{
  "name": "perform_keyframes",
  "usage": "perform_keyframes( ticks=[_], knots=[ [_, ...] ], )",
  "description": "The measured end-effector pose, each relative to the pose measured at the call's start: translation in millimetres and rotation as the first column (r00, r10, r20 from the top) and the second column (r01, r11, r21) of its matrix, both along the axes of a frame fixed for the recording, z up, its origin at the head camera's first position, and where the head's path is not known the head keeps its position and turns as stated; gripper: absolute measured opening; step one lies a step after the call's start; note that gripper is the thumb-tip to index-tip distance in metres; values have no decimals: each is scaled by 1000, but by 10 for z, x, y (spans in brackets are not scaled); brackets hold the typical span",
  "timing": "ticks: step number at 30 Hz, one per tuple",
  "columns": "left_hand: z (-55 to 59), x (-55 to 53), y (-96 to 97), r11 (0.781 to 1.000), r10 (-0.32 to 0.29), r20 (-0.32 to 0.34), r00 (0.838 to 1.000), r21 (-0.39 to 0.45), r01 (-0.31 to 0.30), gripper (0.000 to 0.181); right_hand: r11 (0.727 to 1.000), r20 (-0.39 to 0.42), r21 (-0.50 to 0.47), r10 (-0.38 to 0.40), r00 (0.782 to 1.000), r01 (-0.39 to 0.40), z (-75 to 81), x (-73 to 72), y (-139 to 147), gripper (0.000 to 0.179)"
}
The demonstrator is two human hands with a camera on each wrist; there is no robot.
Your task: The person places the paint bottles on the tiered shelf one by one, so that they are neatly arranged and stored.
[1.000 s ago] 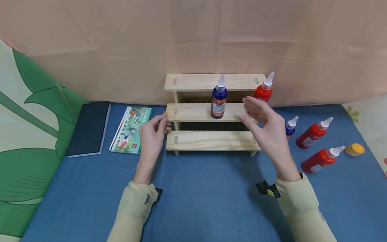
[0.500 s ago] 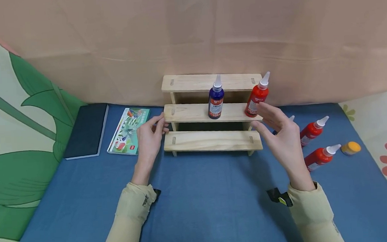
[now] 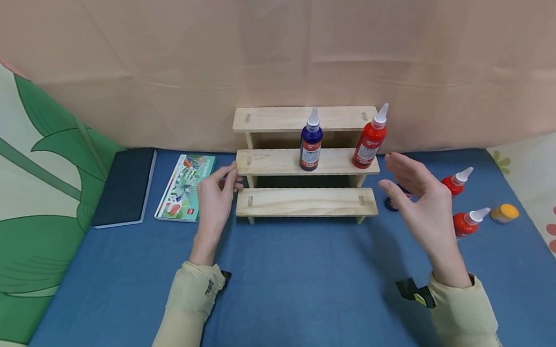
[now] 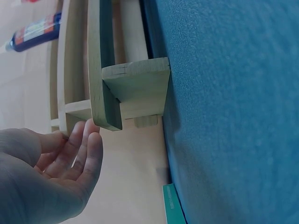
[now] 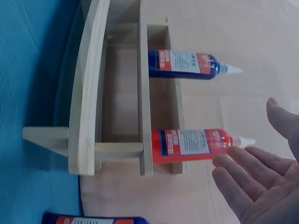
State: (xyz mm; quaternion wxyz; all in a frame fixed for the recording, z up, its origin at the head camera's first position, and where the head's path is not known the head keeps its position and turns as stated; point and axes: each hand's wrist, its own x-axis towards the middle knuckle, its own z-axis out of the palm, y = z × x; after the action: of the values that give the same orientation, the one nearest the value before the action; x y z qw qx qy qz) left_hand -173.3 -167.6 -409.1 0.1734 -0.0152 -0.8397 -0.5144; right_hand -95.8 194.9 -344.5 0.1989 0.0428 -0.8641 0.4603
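Observation:
A three-tier wooden display rack (image 3: pixel 304 201) stands on the blue cloth. My left hand (image 3: pixel 214 199) holds the left end of its middle tier; in the left wrist view the thumb and fingertips are right at that board end. On the middle tier, a blue squeeze bottle (image 3: pixel 311 147) with a white nozzle stands upright, and a red squeeze bottle (image 3: pixel 369 144) stands at the right end, leaning slightly in this view. My right hand (image 3: pixel 422 201) is off the rack to the right, fingers extended and thumb apart, holding nothing. Behind it a dark blue bottle (image 3: pixel 390 204) is mostly hidden.
Two more red bottles, an upper one (image 3: pixel 455 182) and a lower one (image 3: pixel 467 222), stand at right beside a yellow-capped jar (image 3: pixel 504 213). On the left lie a green illustrated book (image 3: pixel 185 188) and a dark notebook (image 3: pixel 125 187). A beige curtain (image 3: pixel 298 48) hangs behind.
My right hand has drawn away from the red bottle on the middle tier, moving right and toward me, leaving the bottle standing there. The left hand stays at the rack's left end.

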Motion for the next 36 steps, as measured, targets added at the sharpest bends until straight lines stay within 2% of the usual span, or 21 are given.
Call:
perform_keyframes(
  ticks=[21,32,36],
  knots=[
    [3,-2,-32,1000,2,-22,1000,5,-2,28,992,65,28,-127,990,126,5,162,314,56],
    [-8,2,-4,1000,-1,-14,1000,10,2,28,975,73,11,-224,972,223,-4,234,457,53],
    [-2,2,-2,1000,0,-8,1000,8,0,28,967,98,21,-253,962,252,-7,234,510,54]
  ],
)
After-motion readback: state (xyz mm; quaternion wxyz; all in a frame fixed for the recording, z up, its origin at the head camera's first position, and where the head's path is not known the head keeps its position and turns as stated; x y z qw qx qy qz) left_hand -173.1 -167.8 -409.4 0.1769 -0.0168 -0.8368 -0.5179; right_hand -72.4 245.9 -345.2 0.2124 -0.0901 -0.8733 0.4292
